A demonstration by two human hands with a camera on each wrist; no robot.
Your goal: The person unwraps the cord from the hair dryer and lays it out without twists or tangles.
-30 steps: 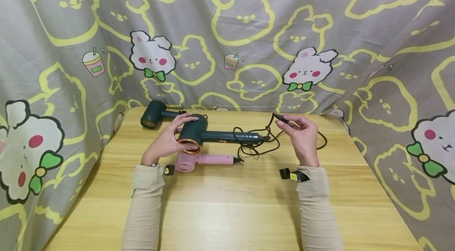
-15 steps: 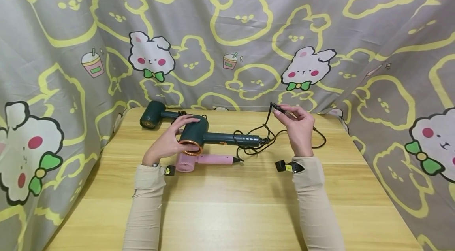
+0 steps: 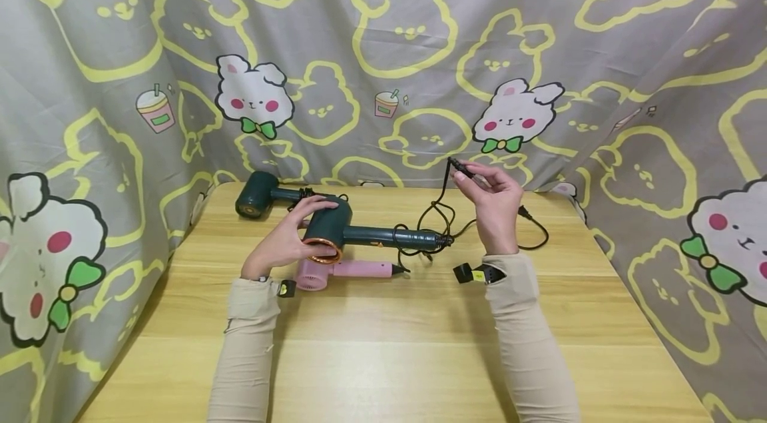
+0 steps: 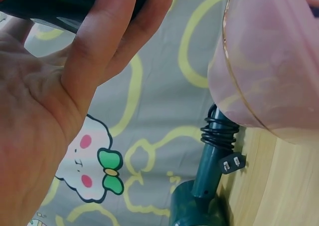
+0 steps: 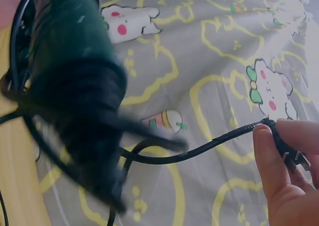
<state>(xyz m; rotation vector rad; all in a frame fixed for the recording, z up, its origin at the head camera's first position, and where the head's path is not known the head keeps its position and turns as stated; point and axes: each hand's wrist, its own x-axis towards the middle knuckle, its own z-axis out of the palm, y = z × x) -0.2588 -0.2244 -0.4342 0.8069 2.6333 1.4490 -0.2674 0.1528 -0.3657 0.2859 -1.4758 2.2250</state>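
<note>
My left hand (image 3: 281, 236) grips the barrel of a dark green hair dryer (image 3: 368, 236) with a copper-coloured rim, the thumb at the rim and the fingers over the top. The dryer is held above a pink hair dryer (image 3: 362, 268), its handle pointing right. My right hand (image 3: 497, 200) pinches a black two-pin plug (image 5: 286, 151) between thumb and fingers, raised to the right of that handle. From the plug the black cord (image 5: 199, 148) runs down to loops around the handle's end. In the left wrist view, part of the green barrel (image 4: 55, 6) shows in the left hand.
A second dark green hair dryer (image 3: 257, 195) lies at the table's back left, its cord (image 4: 219, 133) wound around its handle. Another black plug (image 3: 524, 212) on a cord lies behind the right hand. A patterned curtain (image 3: 413, 30) surrounds the wooden table (image 3: 383, 363).
My right hand has moved up and to the left with the plug, lifting the cord higher and drawing its loops in. The left hand keeps its grip on the green dryer, nearly still.
</note>
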